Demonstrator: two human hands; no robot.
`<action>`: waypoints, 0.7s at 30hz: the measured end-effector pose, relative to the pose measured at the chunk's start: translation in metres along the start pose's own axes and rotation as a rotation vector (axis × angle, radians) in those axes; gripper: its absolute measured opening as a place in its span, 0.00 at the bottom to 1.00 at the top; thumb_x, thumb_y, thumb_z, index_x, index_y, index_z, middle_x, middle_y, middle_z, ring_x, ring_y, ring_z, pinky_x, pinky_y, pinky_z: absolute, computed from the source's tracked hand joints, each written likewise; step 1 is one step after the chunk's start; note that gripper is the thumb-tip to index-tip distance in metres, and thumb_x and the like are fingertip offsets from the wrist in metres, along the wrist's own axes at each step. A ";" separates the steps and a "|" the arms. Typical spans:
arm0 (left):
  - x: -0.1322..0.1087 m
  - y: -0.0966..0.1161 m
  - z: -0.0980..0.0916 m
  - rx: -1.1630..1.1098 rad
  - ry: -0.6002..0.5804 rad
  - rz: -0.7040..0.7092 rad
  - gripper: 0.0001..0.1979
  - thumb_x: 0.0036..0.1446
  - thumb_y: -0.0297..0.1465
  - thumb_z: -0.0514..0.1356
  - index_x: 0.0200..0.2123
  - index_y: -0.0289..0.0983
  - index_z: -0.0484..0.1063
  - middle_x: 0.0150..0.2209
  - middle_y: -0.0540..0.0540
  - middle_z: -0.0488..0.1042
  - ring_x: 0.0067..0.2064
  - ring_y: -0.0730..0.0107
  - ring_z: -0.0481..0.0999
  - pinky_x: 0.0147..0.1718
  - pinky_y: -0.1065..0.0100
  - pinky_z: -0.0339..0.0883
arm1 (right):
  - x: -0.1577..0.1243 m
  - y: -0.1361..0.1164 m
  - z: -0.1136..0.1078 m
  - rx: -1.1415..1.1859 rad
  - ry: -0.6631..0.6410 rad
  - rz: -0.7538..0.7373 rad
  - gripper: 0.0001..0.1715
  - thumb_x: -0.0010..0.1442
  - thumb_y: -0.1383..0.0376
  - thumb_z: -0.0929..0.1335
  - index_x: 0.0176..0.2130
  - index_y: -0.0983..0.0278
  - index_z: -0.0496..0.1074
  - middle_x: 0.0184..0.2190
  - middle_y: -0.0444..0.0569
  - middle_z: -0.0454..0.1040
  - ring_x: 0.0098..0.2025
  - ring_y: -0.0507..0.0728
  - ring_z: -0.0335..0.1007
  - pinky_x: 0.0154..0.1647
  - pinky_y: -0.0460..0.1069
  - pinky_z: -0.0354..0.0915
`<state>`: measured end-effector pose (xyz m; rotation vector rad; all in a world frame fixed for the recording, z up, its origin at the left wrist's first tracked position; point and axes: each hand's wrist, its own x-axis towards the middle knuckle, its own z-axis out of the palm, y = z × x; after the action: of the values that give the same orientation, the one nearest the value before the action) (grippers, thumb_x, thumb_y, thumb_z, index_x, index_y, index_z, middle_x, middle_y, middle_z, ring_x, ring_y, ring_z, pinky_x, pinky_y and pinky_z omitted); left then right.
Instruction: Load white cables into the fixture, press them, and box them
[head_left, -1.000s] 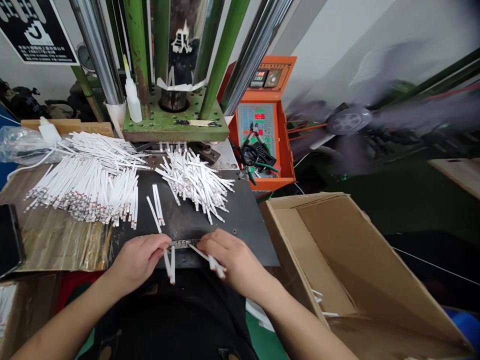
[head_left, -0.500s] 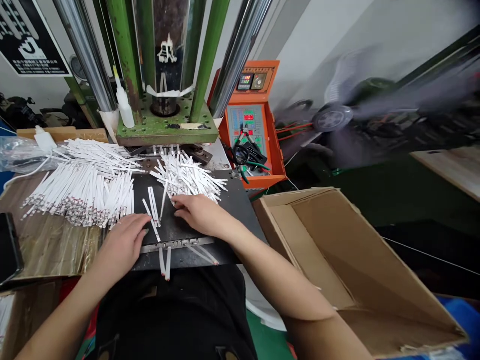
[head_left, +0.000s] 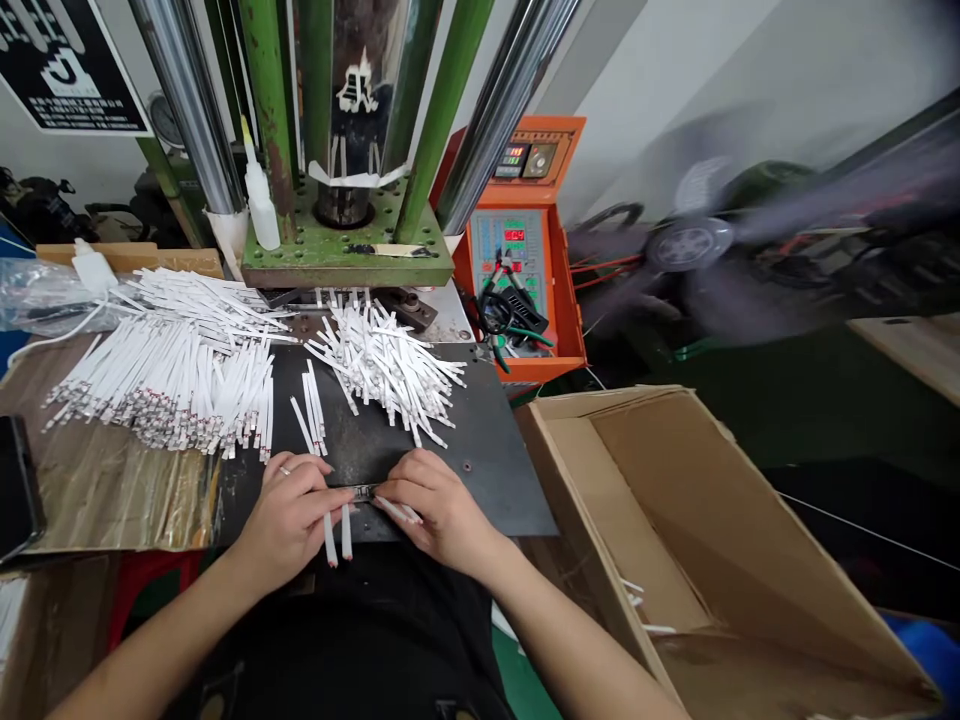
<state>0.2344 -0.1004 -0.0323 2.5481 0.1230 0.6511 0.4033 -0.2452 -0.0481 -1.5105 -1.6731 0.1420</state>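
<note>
My left hand [head_left: 289, 512] is closed on the left part of a narrow slotted metal bar [head_left: 364, 492] at the front of the black plate. My right hand [head_left: 442, 510] has its fingers closed around the bar's right part. A pair of white strips [head_left: 337, 537] hangs from the bar beside my left fingers. More white strips [head_left: 397, 510] stick out by my right fingers and thumb. Behind my left hand, several loose white strips [head_left: 312, 410] lie on the plate. A pile of white strips [head_left: 386, 365] sits farther back, and a larger pile of strips [head_left: 165, 380] lies to the left.
The green press [head_left: 345, 265] stands behind the black plate [head_left: 495, 450]. An open cardboard box [head_left: 637, 480] is on the right, near an orange control box [head_left: 562, 290] and a spinning fan [head_left: 690, 243]. A phone [head_left: 19, 490] and a white bottle [head_left: 261, 200] are at left.
Both hands have come to the metal bar, my left from the loose strips and my right from the back pile. The view has shifted slightly.
</note>
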 end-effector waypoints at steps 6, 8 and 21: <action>-0.003 -0.004 -0.001 -0.017 0.014 -0.025 0.08 0.61 0.25 0.59 0.40 0.41 0.76 0.27 0.50 0.67 0.43 0.65 0.72 0.47 0.59 0.60 | 0.002 0.004 -0.016 0.106 -0.124 0.013 0.06 0.67 0.66 0.64 0.44 0.64 0.70 0.37 0.53 0.71 0.40 0.58 0.65 0.40 0.53 0.65; -0.005 -0.004 -0.004 -0.022 -0.006 -0.017 0.11 0.61 0.24 0.60 0.45 0.41 0.74 0.31 0.49 0.70 0.45 0.64 0.72 0.48 0.59 0.60 | -0.001 0.007 -0.018 0.144 -0.108 0.028 0.06 0.67 0.66 0.65 0.44 0.63 0.70 0.37 0.53 0.71 0.41 0.58 0.65 0.41 0.52 0.65; -0.007 -0.018 -0.066 0.125 -0.172 0.090 0.16 0.64 0.26 0.56 0.54 0.39 0.70 0.48 0.43 0.75 0.52 0.64 0.73 0.52 0.62 0.70 | 0.015 0.020 -0.074 0.009 -0.218 0.086 0.10 0.67 0.66 0.63 0.49 0.62 0.69 0.43 0.54 0.73 0.47 0.58 0.69 0.49 0.54 0.69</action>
<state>0.1979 -0.0562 0.0057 2.7301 -0.0106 0.4669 0.4675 -0.2597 -0.0066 -1.6078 -1.7736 0.3720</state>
